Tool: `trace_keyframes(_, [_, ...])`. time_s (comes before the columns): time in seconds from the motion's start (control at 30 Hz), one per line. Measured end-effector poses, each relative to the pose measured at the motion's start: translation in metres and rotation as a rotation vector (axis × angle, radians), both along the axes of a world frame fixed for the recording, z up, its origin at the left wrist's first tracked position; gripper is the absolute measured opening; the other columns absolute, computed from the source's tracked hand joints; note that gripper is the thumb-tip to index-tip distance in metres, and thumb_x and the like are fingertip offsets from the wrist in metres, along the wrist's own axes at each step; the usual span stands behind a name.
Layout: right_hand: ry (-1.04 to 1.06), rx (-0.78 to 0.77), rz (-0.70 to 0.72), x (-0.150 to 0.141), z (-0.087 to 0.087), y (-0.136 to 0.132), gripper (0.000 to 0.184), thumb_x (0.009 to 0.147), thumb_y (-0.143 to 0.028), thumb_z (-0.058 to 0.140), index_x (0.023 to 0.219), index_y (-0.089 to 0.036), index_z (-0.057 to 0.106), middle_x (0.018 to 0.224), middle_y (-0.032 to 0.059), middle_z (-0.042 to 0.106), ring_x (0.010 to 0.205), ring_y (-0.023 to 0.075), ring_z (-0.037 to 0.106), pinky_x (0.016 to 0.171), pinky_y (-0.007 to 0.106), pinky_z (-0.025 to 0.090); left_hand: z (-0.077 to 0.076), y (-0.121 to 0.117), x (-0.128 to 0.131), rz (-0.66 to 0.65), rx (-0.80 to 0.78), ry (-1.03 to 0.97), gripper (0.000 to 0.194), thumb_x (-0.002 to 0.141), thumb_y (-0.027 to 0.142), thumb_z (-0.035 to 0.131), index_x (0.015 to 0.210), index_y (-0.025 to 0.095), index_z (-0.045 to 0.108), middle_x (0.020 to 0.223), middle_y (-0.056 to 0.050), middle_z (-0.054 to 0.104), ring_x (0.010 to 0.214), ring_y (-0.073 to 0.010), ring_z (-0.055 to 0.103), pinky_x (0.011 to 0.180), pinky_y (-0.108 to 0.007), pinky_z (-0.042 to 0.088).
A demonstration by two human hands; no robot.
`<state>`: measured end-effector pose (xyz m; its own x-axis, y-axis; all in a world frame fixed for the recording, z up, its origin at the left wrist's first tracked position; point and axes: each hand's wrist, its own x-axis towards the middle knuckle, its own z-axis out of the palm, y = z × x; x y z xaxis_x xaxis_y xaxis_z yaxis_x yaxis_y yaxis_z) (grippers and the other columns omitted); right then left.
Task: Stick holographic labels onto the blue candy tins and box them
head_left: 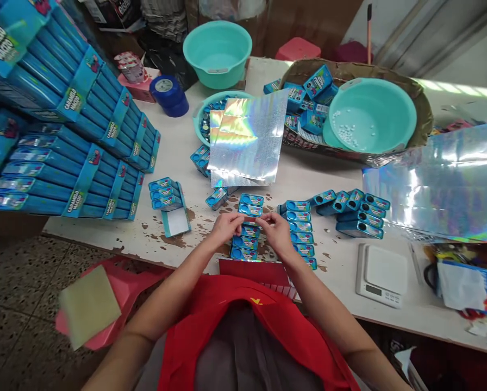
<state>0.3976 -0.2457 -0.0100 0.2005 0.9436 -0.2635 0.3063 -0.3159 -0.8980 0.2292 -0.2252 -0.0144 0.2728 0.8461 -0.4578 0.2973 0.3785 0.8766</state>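
Both hands meet over a column of small blue candy boxes [244,243] standing close together in front of me. My left hand [227,228] has its thumb and forefinger pinched at the left end of one box top. From the other side, my right hand [276,232] pinches at the same box, its fingertips almost touching the left ones. Whatever lies between the fingertips is too small or too hidden to make out. Just right of my right hand runs a second column of blue boxes [301,226], each with a round blue spot on its top.
A bowl of round blue pieces [205,117] sits partly under shiny holographic sheets [249,138]. A turquoise basin [374,108] with white pellets rests in a cardboard box [425,117]. A white scale [382,274] stands right. Stacked blue display cartons [76,201] rise at left.
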Motion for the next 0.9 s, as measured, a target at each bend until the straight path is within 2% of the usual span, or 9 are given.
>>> trace_keyframes(0.1, [-0.066, -0.016, -0.008, -0.014, -0.012, 0.031, 0.022, 0.07, -0.04, 0.063, 0.069, -0.019, 0.06, 0.069, 0.0029, 0.064, 0.063, 0.0162, 0.054, 0.061, 0.028, 0.042, -0.002, 0.028, -0.012, -0.02, 0.113, 0.099, 0.032, 0.082, 0.028, 0.044, 0.11, 0.015, 0.054, 0.053, 0.006, 0.05, 0.049, -0.0116, 0.05, 0.052, -0.023, 0.04])
trace_keyframes(0.23, [-0.144, -0.067, -0.022, -0.014, -0.014, 0.058, 0.018, 0.069, -0.036, 0.063, 0.071, -0.018, 0.063, 0.069, 0.0027, 0.066, 0.064, 0.0174, 0.058, 0.058, 0.027, 0.041, -0.003, 0.059, -0.011, -0.118, 0.281, 0.328, 0.024, 0.085, 0.02, 0.036, 0.104, 0.019, 0.05, 0.061, 0.004, 0.054, 0.059, -0.0139, 0.052, 0.063, -0.026, 0.042])
trace_keyframes(0.37, [-0.274, -0.166, 0.005, -0.017, -0.014, 0.07, 0.014, 0.069, -0.032, 0.061, 0.072, -0.018, 0.064, 0.071, 0.003, 0.067, 0.065, 0.0185, 0.059, 0.061, 0.029, 0.041, -0.013, 0.071, -0.004, -0.165, 0.311, 0.508, 0.024, 0.087, 0.017, 0.035, 0.105, 0.019, 0.05, 0.071, 0.0, 0.059, 0.07, -0.0177, 0.057, 0.072, -0.03, 0.043])
trace_keyframes(0.5, [-0.359, -0.126, -0.002, -0.023, -0.021, 0.069, 0.013, 0.07, -0.03, 0.058, 0.071, -0.019, 0.063, 0.073, 0.0037, 0.066, 0.069, 0.0197, 0.059, 0.066, 0.031, 0.043, -0.03, 0.07, 0.001, -0.081, 0.201, 0.52, 0.025, 0.089, 0.02, 0.038, 0.111, 0.019, 0.049, 0.087, -0.004, 0.065, 0.083, -0.0196, 0.061, 0.076, -0.031, 0.045])
trace_keyframes(0.63, [-0.333, 0.031, -0.169, -0.016, -0.032, 0.061, 0.025, 0.065, -0.03, 0.063, 0.085, -0.016, 0.059, 0.094, 0.009, 0.064, 0.082, 0.0212, 0.058, 0.075, 0.033, 0.045, -0.041, 0.058, 0.006, -0.014, 0.091, 0.543, 0.026, 0.087, 0.02, 0.046, 0.111, 0.016, 0.054, 0.105, -0.011, 0.067, 0.099, -0.0238, 0.063, 0.082, -0.032, 0.046])
trace_keyframes(0.7, [-0.299, 0.043, -0.231, -0.011, -0.038, 0.058, 0.033, 0.065, -0.034, 0.064, 0.091, -0.015, 0.057, 0.1, 0.0112, 0.062, 0.081, 0.0207, 0.058, 0.077, 0.034, 0.045, -0.041, 0.049, 0.01, 0.007, 0.077, 0.546, 0.029, 0.09, 0.024, 0.043, 0.114, 0.015, 0.056, 0.117, -0.012, 0.065, 0.11, -0.0247, 0.059, 0.091, -0.033, 0.044])
trace_keyframes(0.77, [-0.278, 0.04, -0.207, -0.009, -0.043, 0.058, 0.036, 0.067, -0.041, 0.064, 0.093, -0.016, 0.056, 0.099, 0.0101, 0.062, 0.077, 0.0202, 0.058, 0.075, 0.035, 0.045, -0.037, 0.04, 0.017, 0.048, 0.086, 0.504, 0.04, 0.095, 0.034, 0.034, 0.127, 0.016, 0.05, 0.132, -0.012, 0.056, 0.124, -0.0234, 0.05, 0.099, -0.032, 0.039])
trace_keyframes(0.83, [-0.3, 0.037, -0.156, -0.01, -0.047, 0.063, 0.034, 0.066, -0.044, 0.065, 0.087, -0.018, 0.058, 0.093, 0.008, 0.063, 0.077, 0.0212, 0.057, 0.075, 0.036, 0.045, -0.031, 0.036, 0.021, 0.06, 0.098, 0.424, 0.052, 0.096, 0.044, 0.031, 0.139, 0.016, 0.039, 0.147, -0.01, 0.041, 0.136, -0.0222, 0.037, 0.106, -0.031, 0.033])
trace_keyframes(0.9, [-0.308, 0.018, -0.109, -0.009, -0.049, 0.069, 0.025, 0.066, -0.039, 0.065, 0.079, -0.019, 0.059, 0.086, 0.0064, 0.064, 0.078, 0.022, 0.058, 0.076, 0.037, 0.046, -0.025, 0.035, 0.019, 0.016, 0.059, 0.331, 0.058, 0.094, 0.051, 0.031, 0.14, 0.017, 0.039, 0.149, -0.009, 0.037, 0.138, -0.0221, 0.034, 0.107, -0.031, 0.032])
